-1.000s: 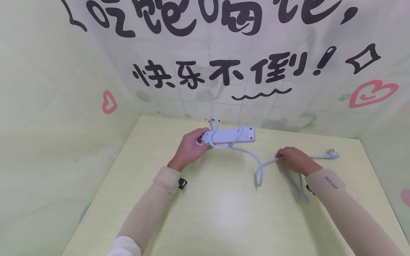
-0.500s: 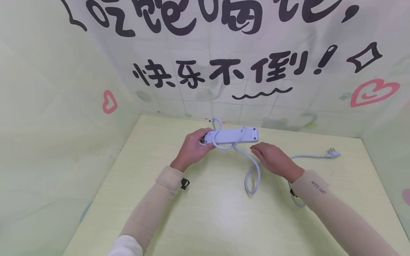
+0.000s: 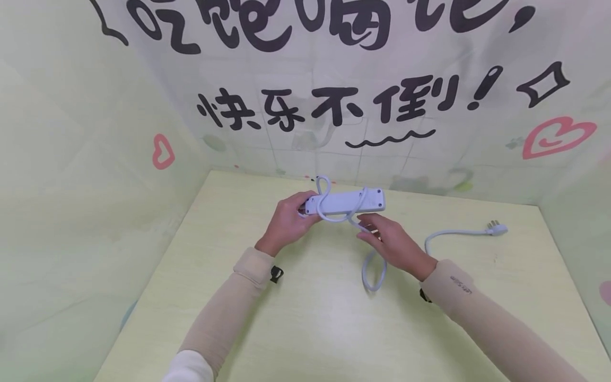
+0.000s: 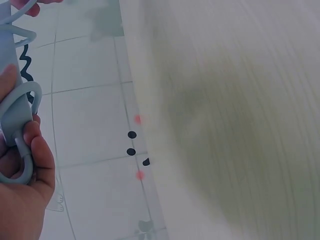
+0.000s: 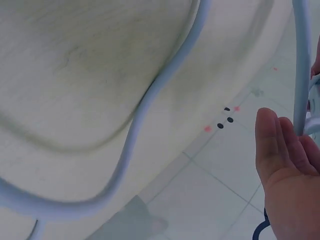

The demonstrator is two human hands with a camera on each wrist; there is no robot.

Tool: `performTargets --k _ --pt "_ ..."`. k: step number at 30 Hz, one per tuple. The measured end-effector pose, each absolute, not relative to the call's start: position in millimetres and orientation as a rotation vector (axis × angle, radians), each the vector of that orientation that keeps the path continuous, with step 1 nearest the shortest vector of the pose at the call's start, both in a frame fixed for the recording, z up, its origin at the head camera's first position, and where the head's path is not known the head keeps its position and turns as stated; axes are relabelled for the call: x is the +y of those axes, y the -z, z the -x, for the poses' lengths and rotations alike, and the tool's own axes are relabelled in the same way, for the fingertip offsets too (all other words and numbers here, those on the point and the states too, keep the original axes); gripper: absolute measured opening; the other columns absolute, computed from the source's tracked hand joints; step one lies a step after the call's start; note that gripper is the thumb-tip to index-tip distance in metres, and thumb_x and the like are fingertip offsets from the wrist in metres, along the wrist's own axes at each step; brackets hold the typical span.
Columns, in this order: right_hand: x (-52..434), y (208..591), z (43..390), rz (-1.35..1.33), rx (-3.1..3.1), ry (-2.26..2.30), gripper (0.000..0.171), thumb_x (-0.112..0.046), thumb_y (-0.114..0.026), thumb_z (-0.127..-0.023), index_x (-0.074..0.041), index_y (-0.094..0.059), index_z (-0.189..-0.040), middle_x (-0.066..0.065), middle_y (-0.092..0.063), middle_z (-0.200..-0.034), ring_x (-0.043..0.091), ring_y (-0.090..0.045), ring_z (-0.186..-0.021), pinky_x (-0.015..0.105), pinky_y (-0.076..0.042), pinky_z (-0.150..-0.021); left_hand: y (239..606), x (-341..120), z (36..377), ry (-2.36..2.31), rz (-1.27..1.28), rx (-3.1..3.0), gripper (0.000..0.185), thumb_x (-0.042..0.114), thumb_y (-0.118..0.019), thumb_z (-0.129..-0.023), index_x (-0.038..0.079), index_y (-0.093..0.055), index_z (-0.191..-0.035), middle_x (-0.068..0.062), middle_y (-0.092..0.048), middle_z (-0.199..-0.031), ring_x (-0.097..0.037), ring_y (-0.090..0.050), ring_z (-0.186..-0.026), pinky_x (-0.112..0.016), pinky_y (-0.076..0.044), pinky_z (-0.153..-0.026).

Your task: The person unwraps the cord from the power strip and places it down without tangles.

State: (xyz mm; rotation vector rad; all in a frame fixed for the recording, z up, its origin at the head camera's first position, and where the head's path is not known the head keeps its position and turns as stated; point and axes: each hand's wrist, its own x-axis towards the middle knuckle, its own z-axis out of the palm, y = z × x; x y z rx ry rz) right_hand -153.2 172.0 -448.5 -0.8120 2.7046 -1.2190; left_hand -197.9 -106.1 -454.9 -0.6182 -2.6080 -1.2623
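My left hand (image 3: 288, 222) grips the left end of a white power strip (image 3: 345, 203), its screwed underside facing up. In the left wrist view, the fingers (image 4: 42, 159) curl around that end, where the cord comes out. Some of the cord (image 3: 327, 192) is wound around the strip. Just below the strip's right half is my right hand (image 3: 398, 245), thumb and fingers spread apart with the cord passing between them. In the right wrist view, the fingers (image 5: 268, 137) look nearly straight beside the cord (image 5: 302, 60). A loose loop hangs below this hand.
The cord's tail (image 3: 451, 232) runs right to a three-pin plug (image 3: 497, 229) near the table's right side. The pale wooden table (image 3: 305, 329) meets a printed wall sheet (image 3: 267, 154) at the back. Similar sheets rise on both sides.
The right hand has let go of the cord farther right and moved left to the cord just below the strip, its fingers spreading. The left hand and strip have shifted slightly right.
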Motion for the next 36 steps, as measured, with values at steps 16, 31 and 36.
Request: performTargets --k 16,31,36 --pt "160.1 430.7 131.9 0.993 2.955 1.017 0.013 -0.011 -0.066 -0.099 -0.005 -0.067 -0.11 0.0 -0.07 -0.086 0.005 -0.05 -0.065 0.021 -0.046 -0.059 454.0 -109.6 195.6 1.246 0.578 -2.651 0.043 0.022 -0.083 -0.086 0.01 -0.069 -0.124 -0.01 -0.073 -0.121 -0.022 -0.07 -0.104 -0.038 -0.059 -0.09" --pt "192.6 362.0 175.7 1.157 3.264 0.799 0.012 -0.004 -0.071 -0.093 0.001 -0.07 -0.104 0.008 -0.072 -0.081 0.012 -0.05 -0.06 0.027 -0.044 -0.055 453.8 -113.9 189.7 1.162 0.718 -2.712 0.05 0.021 -0.085 -0.084 0.011 -0.068 -0.129 -0.007 -0.07 -0.131 -0.021 -0.07 -0.109 -0.036 -0.06 -0.091" --pt "217.1 376.8 187.4 0.877 3.198 0.824 0.01 -0.006 -0.066 -0.097 0.0 -0.07 -0.104 0.008 -0.073 -0.081 0.014 -0.054 -0.063 0.029 -0.045 -0.06 454.9 -117.9 189.1 1.191 0.72 -2.711 0.051 0.022 -0.086 -0.083 0.013 -0.067 -0.13 -0.006 -0.07 -0.132 -0.02 -0.069 -0.107 -0.036 -0.06 -0.089"
